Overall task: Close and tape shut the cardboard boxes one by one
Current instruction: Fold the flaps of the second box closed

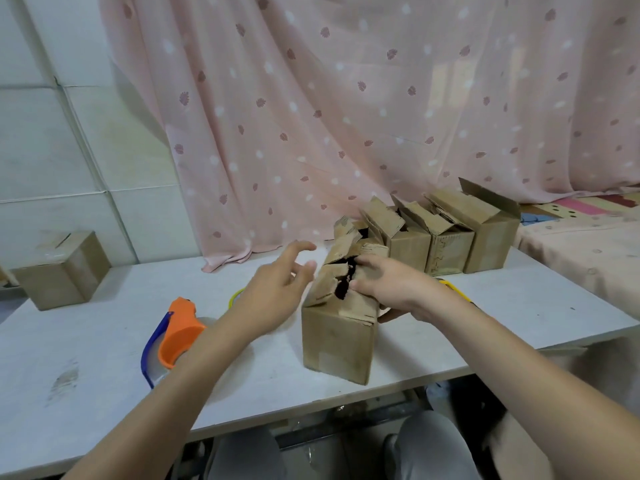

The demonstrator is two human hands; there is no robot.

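A worn cardboard box [337, 337] stands near the middle of the white table [104, 358], its top flaps partly folded with a dark gap between them. My right hand [388, 284] lies on the right flaps, with its fingertips at the gap and its thumb down the box's right side. My left hand [277, 289] hovers just left of the box, fingers spread and holding nothing. An orange and blue tape dispenser [173, 336] lies on the table under my left forearm.
Three open cardboard boxes [446, 244] stand in a row behind, by the pink curtain. A closed box [62, 271] sits at the far left. A yellow band [453, 287] shows behind my right wrist, another behind my left hand. A bed lies to the right.
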